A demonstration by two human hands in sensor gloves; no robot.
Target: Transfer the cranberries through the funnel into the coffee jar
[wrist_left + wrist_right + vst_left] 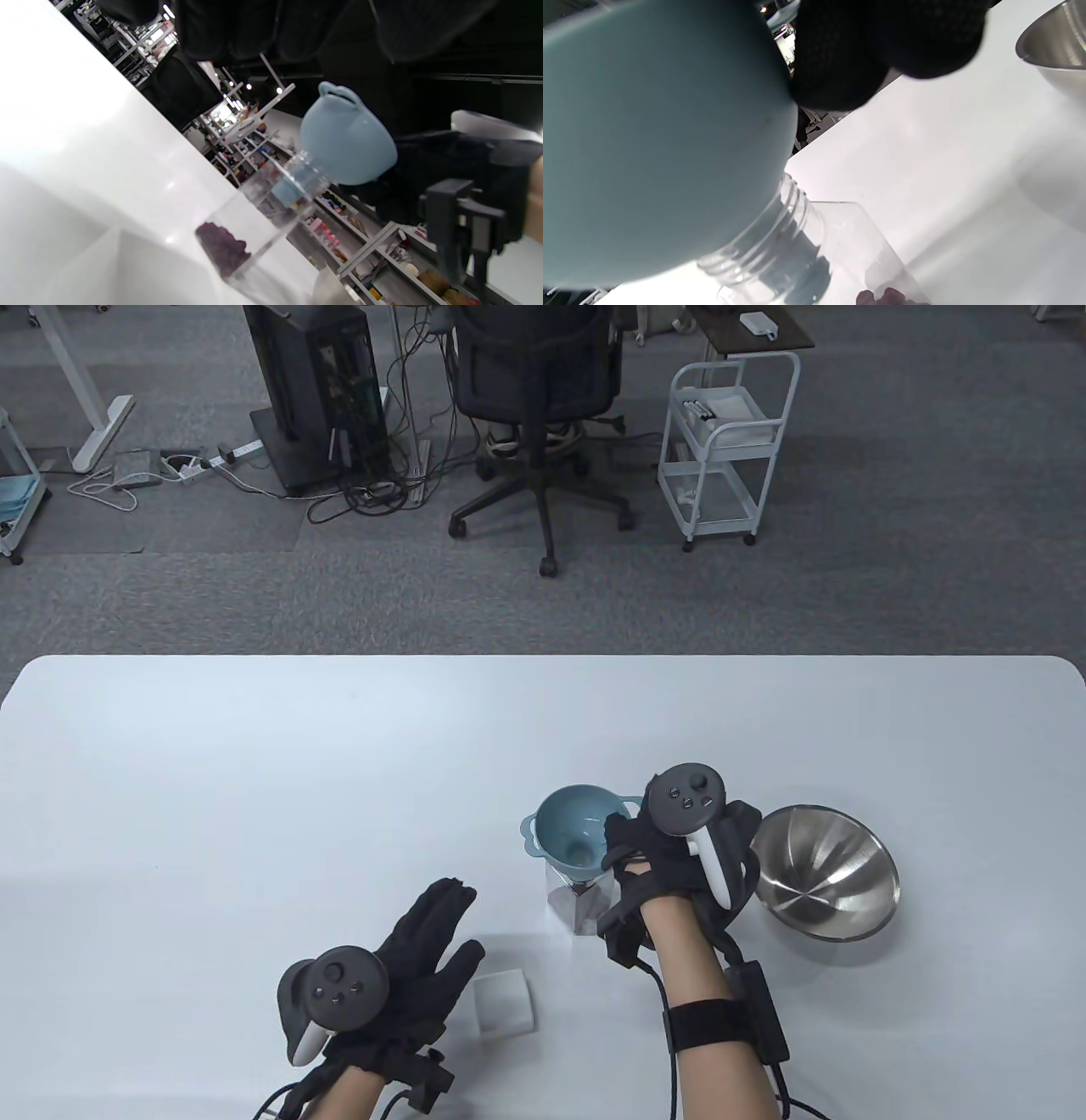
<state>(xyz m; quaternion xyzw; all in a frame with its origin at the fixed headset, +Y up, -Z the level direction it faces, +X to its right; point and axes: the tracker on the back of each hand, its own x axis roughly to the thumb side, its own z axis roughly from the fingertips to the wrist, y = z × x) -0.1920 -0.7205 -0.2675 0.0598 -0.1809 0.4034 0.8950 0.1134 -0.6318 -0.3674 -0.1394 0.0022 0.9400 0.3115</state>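
Cranberries [222, 248] already sit at the bottom of the clear jar [254, 220], low in the middle of the table view, and the bowl [825, 872] to its right looks empty, so I think the funnel [573, 838] comes off now. My right hand [670, 857] holds the funnel's right edge, so I should lift it straight up and slowly so the jar stays standing. My left hand [399, 959] rests at the bottom left with fingers stretched out side by side, holding nothing.

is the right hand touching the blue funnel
Touching. In the right wrist view the right hand's fingers press against the funnel bowl; the table view shows them on its rim.
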